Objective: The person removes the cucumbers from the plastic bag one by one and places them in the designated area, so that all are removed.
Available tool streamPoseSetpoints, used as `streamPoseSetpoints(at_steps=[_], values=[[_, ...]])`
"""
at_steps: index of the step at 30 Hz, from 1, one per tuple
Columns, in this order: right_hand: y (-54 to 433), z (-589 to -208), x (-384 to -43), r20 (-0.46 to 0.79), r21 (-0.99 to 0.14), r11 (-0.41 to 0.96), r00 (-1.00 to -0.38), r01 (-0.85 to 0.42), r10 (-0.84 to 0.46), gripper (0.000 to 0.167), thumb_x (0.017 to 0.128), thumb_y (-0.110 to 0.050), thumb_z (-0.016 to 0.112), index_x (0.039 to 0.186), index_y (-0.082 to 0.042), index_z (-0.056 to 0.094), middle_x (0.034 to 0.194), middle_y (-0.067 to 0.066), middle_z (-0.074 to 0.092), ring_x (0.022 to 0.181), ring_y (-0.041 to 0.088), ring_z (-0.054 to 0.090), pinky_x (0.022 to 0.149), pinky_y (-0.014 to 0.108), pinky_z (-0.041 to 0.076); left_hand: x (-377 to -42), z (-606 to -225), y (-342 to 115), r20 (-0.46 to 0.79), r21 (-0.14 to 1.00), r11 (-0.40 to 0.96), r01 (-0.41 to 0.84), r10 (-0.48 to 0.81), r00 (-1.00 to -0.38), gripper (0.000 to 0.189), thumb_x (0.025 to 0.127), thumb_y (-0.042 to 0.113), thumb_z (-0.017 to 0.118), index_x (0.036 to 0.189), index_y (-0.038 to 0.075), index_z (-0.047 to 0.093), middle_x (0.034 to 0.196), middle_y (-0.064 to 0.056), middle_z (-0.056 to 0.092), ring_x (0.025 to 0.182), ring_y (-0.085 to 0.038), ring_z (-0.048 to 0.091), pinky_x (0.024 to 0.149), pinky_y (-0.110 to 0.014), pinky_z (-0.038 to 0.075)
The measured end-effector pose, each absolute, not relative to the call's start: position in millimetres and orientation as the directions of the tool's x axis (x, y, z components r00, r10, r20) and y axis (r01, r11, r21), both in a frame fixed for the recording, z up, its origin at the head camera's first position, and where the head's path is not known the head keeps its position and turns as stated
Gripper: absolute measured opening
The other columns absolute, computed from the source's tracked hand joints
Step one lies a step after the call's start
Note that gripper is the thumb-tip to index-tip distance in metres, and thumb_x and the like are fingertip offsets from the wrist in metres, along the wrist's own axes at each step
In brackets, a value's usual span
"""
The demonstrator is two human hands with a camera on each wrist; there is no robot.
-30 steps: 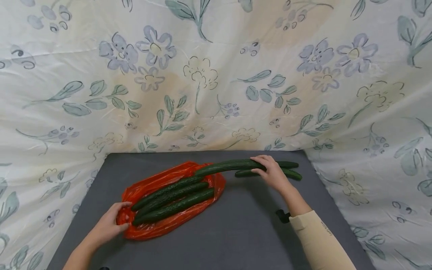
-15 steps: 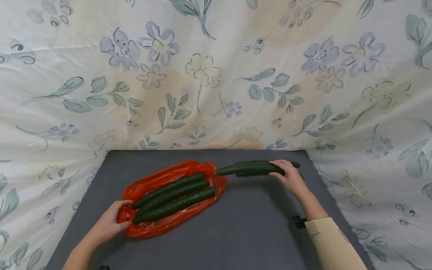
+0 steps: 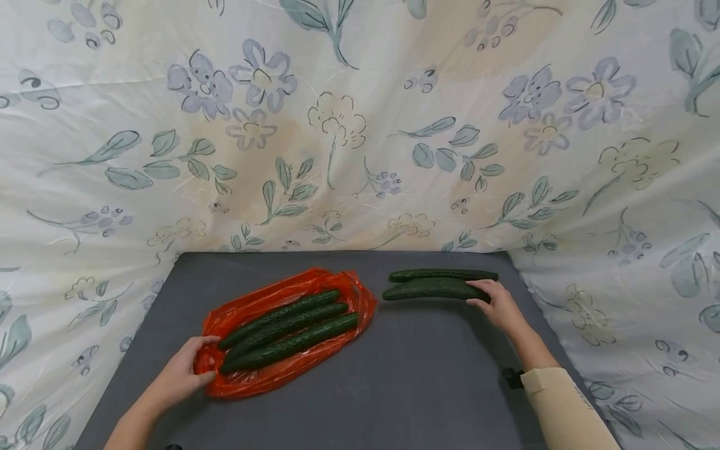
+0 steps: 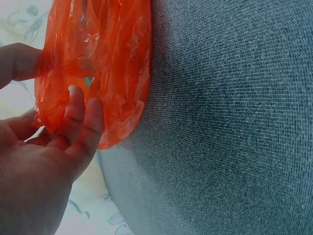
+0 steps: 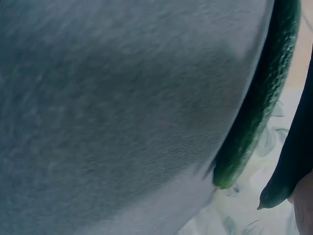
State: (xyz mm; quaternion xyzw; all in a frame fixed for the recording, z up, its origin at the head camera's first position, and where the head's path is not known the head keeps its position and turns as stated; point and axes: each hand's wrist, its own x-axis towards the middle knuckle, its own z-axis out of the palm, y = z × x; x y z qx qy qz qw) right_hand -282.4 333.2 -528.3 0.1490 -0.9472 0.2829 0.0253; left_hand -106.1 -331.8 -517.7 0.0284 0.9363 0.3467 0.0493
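Observation:
My left hand (image 3: 185, 372) grips the near-left end of a red plastic bag (image 3: 225, 390). Up close in the left wrist view, fingers and thumb curl about the thin film of the bag (image 4: 122, 58). Three dark green cucumbers (image 3: 298, 340) lie side by side on the bag. To the right, my right hand (image 3: 497, 306) holds the right end of another long cucumber (image 3: 427, 289). Just behind that one lies a further cucumber (image 3: 439, 274). In the right wrist view the held cucumber (image 5: 293, 152) is beside a cucumber on the table (image 5: 254, 117), my fingers mostly out of frame.
A dark grey table (image 3: 382, 387) carries everything. Floral fabric (image 3: 360, 156) hangs behind it and along both sides, meeting the back edge close behind the cucumbers. A small black object (image 3: 512, 377) shows beside my right wrist.
My right hand has carried the held cucumber rightward, off the bag's far end, and down beside the cucumbers on the right. The left hand has stayed on the bag.

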Motion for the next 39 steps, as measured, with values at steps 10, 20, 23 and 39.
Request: streamPoseSetpoints(at_steps=[10, 20, 23, 39], values=[[346.2, -543.5, -288.3, 0.08, -0.474, 0.835, -0.958, -0.281, -0.277, 0.051, 0.094, -0.016, 0.07, 0.141, -0.001, 0.056, 0.135, 0.027, 0.053, 0.124, 0.05, 0.046, 0.095, 0.065, 0.041, -106.6, -517.8, -334.3, -0.089, 0.651, 0.759, 0.012, 0.091, -0.992, 0.063, 0.08, 0.012, 0.08, 0.135, -0.003, 0.052, 0.13, -0.023, 0.054, 0.114, -0.036, 0.056, 0.08, -0.032, 0.051], [343.5, -554.2, -293.3, 0.092, -0.282, 0.923, -0.965, -0.262, -0.246, 0.047, 0.091, -0.016, 0.074, 0.134, 0.0, 0.062, 0.119, 0.025, 0.055, 0.107, 0.043, 0.052, 0.085, 0.057, 0.045, -104.2, -520.4, -335.0, -0.076, 0.662, 0.749, 0.02, 0.093, -0.993, 0.063, 0.08, 0.011, 0.081, 0.134, -0.003, 0.053, 0.128, -0.022, 0.055, 0.109, -0.032, 0.057, 0.078, -0.027, 0.051], [340.8, -553.0, -293.4, 0.087, -0.203, 0.954, -0.975, -0.219, -0.205, 0.048, 0.09, -0.023, 0.076, 0.133, -0.006, 0.064, 0.123, 0.023, 0.057, 0.112, 0.044, 0.052, 0.091, 0.063, 0.041, -103.9, -520.6, -335.3, -0.067, 0.659, 0.752, 0.02, 0.085, -0.994, 0.063, 0.079, 0.011, 0.081, 0.134, -0.003, 0.053, 0.127, -0.02, 0.055, 0.109, -0.03, 0.057, 0.078, -0.025, 0.051], [322.3, -527.8, -288.0, 0.142, -0.26, 0.933, -0.966, -0.247, -0.216, 0.059, 0.087, -0.027, 0.078, 0.14, -0.009, 0.058, 0.136, 0.024, 0.057, 0.122, 0.047, 0.052, 0.093, 0.067, 0.04, -108.3, -518.7, -332.3, -0.103, 0.664, 0.747, -0.006, 0.084, -0.991, 0.064, 0.081, 0.011, 0.08, 0.136, -0.003, 0.051, 0.132, -0.024, 0.052, 0.115, -0.038, 0.056, 0.079, -0.029, 0.052]])
